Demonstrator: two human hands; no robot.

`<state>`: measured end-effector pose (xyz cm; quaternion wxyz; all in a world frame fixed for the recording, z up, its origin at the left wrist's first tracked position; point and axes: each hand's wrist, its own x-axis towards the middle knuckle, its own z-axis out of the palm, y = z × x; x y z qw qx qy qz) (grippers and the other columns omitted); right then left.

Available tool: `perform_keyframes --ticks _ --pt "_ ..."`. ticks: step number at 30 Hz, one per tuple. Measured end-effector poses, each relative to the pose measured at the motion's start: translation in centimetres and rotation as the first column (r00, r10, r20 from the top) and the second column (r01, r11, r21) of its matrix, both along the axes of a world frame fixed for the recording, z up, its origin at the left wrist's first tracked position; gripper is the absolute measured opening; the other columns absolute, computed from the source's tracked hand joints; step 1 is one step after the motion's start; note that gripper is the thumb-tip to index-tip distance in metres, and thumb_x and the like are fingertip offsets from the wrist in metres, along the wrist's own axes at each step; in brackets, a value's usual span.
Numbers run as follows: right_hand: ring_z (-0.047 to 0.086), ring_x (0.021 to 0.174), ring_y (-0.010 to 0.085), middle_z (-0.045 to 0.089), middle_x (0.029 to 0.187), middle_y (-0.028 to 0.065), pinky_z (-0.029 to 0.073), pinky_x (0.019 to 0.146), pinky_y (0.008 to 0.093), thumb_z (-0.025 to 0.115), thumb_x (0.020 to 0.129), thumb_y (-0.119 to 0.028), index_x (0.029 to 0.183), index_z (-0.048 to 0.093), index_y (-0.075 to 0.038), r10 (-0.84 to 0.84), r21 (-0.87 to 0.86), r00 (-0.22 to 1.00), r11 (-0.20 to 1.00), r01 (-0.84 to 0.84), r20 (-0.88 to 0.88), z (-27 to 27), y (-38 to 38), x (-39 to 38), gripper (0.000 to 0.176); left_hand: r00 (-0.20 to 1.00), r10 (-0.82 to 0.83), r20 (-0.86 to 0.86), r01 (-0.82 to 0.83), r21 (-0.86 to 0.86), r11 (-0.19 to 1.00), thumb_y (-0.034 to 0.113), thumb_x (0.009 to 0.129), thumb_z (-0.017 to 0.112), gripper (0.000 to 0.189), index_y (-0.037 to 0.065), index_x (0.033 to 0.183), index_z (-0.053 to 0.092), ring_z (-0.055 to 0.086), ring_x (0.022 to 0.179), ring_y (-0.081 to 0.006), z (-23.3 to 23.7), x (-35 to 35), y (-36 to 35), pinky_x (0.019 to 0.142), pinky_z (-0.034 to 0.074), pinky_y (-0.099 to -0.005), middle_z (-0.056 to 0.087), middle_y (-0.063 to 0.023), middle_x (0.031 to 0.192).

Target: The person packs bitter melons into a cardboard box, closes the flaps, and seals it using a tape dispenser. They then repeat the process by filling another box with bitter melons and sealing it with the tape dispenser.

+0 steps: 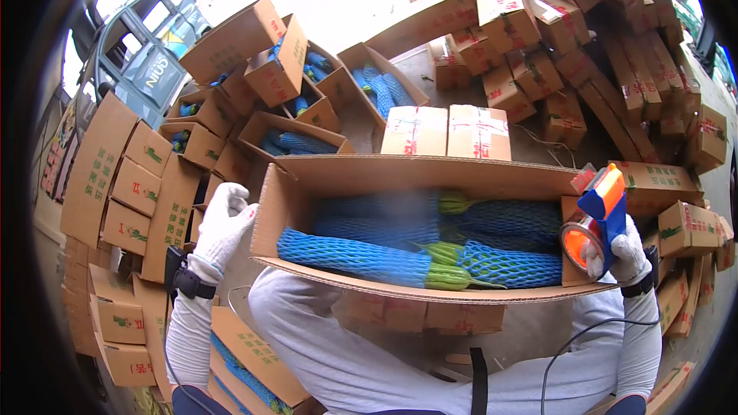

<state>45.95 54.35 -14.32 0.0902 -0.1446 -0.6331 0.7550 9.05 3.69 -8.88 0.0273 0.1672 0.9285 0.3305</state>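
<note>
Green Chinese lettering [97, 177] marks cartons [101, 160] (right hand [629, 253] clamped on tape dispenser [602, 206], left hand [220, 224] loosely apart).

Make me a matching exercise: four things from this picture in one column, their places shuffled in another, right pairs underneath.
Things
1. Blue-and-orange handheld tape dispenser
2. Green vegetables in blue mesh netting
3. White-gloved left hand
4. Blue-grey vehicle

Places
A. In the background, upper left
B. In the white-gloved right hand
C. Just left of the long, open cardboard box
D. Inside that box

Right pairs: 1-B, 2-D, 3-C, 4-A
</note>
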Motion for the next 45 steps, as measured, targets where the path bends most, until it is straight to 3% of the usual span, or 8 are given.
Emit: perform_keyframes --ticks 4,7,15,23,25,28,31,45 --pt "0.066 0.056 0.0148 0.069 0.076 0.0083 0.054 0.053 0.0248 0.086 0.068 -0.061 0.115 0.059 0.003 -0.106 0.046 0.994 0.993 0.107 -0.019 -1.2 -0.6 -0.2 0.083 0.780 -0.427 0.458 0.164 0.509 0.845 0.021 0.098 0.065 0.015 0.010 0.103 0.057 0.055 0.081 -0.0031 -1.7 -0.9 1.1 0.072 0.049 -0.0210 0.058 0.0041 0.089" --pt "0.067 0.059 0.0148 0.070 0.077 0.0085 0.055 0.055 0.0243 0.087 0.067 -0.060 0.115 0.060 0.003 -0.125 0.058 0.992 0.990 0.126 -0.029 -1.2 -1.2 -0.4 0.084 0.621 -0.375 0.688 0.510 0.007 0.860 0.030 0.097 0.066 0.024 0.007 0.097 0.059 0.060 0.081 -0.0104 0.7 -0.4 5.1 0.071 0.050 -0.0263 0.061 -0.0027 0.084" --pt "0.069 0.060 0.0231 0.071 0.083 0.0155 0.059 0.057 0.0326 0.084 0.078 -0.043 0.121 0.058 0.007 -0.014 -0.020 1.000 1.000 0.015 0.021 -0.8 -0.6 0.0 0.071 0.575 -0.750 0.326 0.795 -0.437 0.420 0.061 0.089 0.063 0.061 0.007 0.118 0.062 0.062 0.110 -0.0370 5.6 5.1 5.2 0.094 0.049 -0.0455 0.062 -0.0194 0.117" --pt "0.069 0.068 0.0193 0.069 0.087 0.0114 0.057 0.062 0.0293 0.062 0.097 -0.049 0.109 0.061 0.001 -0.445 -0.107 0.863 0.895 0.432 -0.239 -1.1 2.7 -0.2 0.051 0.781 -0.619 -0.085 0.471 -0.569 0.674 0.046 0.083 0.071 0.040 0.008 0.095 0.062 0.062 0.102 -0.0357 -3.2 2.7 10.7 0.083 0.049 -0.0443 0.065 -0.0162 0.105" --pt "0.068 0.080 0.0215 0.067 0.081 0.0073 0.054 0.076 0.0295 0.051 0.101 -0.056 0.113 0.062 -0.005 0.029 -0.126 0.876 0.987 -0.101 -0.482 0.2 4.7 2.4 0.054 0.701 -0.646 -0.302 0.475 -0.478 0.739 0.033 0.081 0.075 0.035 0.009 0.104 0.062 0.059 0.108 -0.0372 -4.3 2.8 11.1 0.089 0.048 -0.0452 0.063 -0.0165 0.111" --pt "0.071 0.090 0.0216 0.071 0.086 0.0085 0.056 0.082 0.0325 0.061 0.094 -0.058 0.122 0.062 -0.002 -0.454 -0.209 0.891 0.873 0.441 -0.020 5.9 -9.2 -4.0 0.063 0.583 -0.625 -0.519 0.460 -0.423 0.781 0.020 0.081 0.075 0.056 0.011 0.133 0.055 0.055 0.120 -0.0380 -5.3 5.4 12.5 0.104 0.043 -0.0489 0.057 -0.0171 0.131" --pt "0.072 0.085 0.0193 0.072 0.093 0.0099 0.059 0.078 0.0331 0.076 0.085 -0.051 0.125 0.061 0.001 0.395 0.251 0.909 0.874 -0.417 0.134 2.9 -10.1 -8.4 0.068 0.615 -0.673 -0.412 0.512 -0.440 0.737 0.031 0.091 0.063 0.059 0.014 0.146 0.048 0.046 0.133 -0.0405 -6.4 7.6 15.8 0.111 0.037 -0.0507 0.049 -0.0206 0.145" --pt "0.072 0.072 0.0164 0.074 0.084 0.0106 0.058 0.065 0.0296 0.090 0.074 -0.033 0.103 0.071 0.004 0.182 -0.083 0.983 0.980 -0.182 -0.001 0.5 -14.3 -9.1 0.051 0.577 -0.392 -0.717 0.427 -0.145 0.892 0.027 0.080 0.074 0.075 0.001 0.145 0.046 0.044 0.135 -0.0399 -6.5 7.4 22.2 0.116 0.032 -0.0522 0.050 -0.0225 0.142"
